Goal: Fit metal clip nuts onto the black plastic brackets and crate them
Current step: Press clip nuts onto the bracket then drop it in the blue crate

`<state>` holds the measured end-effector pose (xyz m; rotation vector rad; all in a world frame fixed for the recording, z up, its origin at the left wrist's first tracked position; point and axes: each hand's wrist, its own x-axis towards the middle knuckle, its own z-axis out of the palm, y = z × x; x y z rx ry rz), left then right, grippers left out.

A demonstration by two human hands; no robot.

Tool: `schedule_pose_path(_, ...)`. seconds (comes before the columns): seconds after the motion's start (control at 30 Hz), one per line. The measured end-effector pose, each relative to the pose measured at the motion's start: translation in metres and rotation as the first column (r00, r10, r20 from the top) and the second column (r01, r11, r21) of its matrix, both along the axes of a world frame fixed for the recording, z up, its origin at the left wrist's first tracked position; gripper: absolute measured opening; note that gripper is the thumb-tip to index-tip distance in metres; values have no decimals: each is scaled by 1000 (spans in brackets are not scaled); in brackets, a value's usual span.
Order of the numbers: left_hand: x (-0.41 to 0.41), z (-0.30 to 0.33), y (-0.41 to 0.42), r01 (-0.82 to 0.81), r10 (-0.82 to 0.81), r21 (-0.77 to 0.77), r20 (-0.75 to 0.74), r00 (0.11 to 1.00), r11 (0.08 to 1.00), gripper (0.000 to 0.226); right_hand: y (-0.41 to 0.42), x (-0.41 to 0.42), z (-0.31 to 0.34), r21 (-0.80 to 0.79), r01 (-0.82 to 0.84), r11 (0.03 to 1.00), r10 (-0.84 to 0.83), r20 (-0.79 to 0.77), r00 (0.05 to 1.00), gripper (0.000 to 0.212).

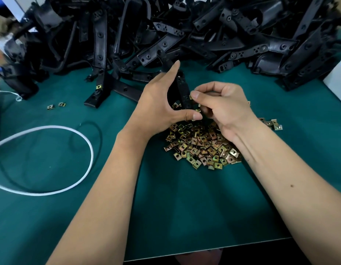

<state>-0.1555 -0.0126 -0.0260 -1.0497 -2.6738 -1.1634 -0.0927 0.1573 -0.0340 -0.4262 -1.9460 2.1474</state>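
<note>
My left hand [162,100] grips a long black plastic bracket [183,88], holding it nearly upright above the table's middle. My right hand [217,104] pinches a small metal clip nut [190,96] between thumb and forefinger, right against the bracket's right edge. Below both hands a heap of brass-coloured clip nuts [202,146] lies on the green mat [185,207]. A large pile of black brackets [185,31] fills the far side of the table. One bracket [99,92] lying at the left of the pile carries a clip nut.
A white cable loop [70,131] and a thin black cord [98,131] lie on the mat at the left. Two loose clip nuts [56,105] sit near them. A white and blue box [337,81] stands at the right edge. The table's front edge [204,250] runs below my forearms.
</note>
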Motion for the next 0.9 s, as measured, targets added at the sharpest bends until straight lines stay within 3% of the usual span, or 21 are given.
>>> schedule_pose_path(0.27, 0, 2, 7, -2, 0, -47, -39, 999, 999, 135, 3, -1, 1, 45, -92, 995, 90, 37, 995, 15)
schedule_pose_path(0.33, -3, -1, 6, -16, 16, -10, -1, 1000, 1000, 133, 8, -1, 4, 108, -107, 988, 105, 27, 994, 16)
schedule_pose_path(0.4, -6, -5, 2, -47, 47, 5, 44, 998, 999, 132, 18, -2, 5, 268, -37, 963, 38, 2, 999, 21)
schedule_pose_path(0.5, -15, -13, -8, -124, 125, -16, 80, 989, 992, 132, 37, -5, 2, 640, 150, 754, -144, -63, 988, 19)
schedule_pose_path(0.57, -21, -16, -13, -172, 175, -68, 41, 984, 983, 129, 41, -6, 0, 787, 111, 607, -125, -43, 991, 12)
schedule_pose_path(0.67, -28, -17, -18, -255, 255, -106, -16, 967, 961, 128, 34, -5, -3, 868, -41, 495, -7, 52, 999, 8)
schedule_pose_path(0.77, -29, -17, -21, -287, 288, -41, 21, 957, 957, 129, 31, -4, -3, 912, -126, 391, 40, 120, 992, 9)
schedule_pose_path(0.9, -22, -15, -19, -194, 194, -15, 48, 980, 981, 126, 26, -3, 3, 896, -154, 417, 68, 138, 988, 9)
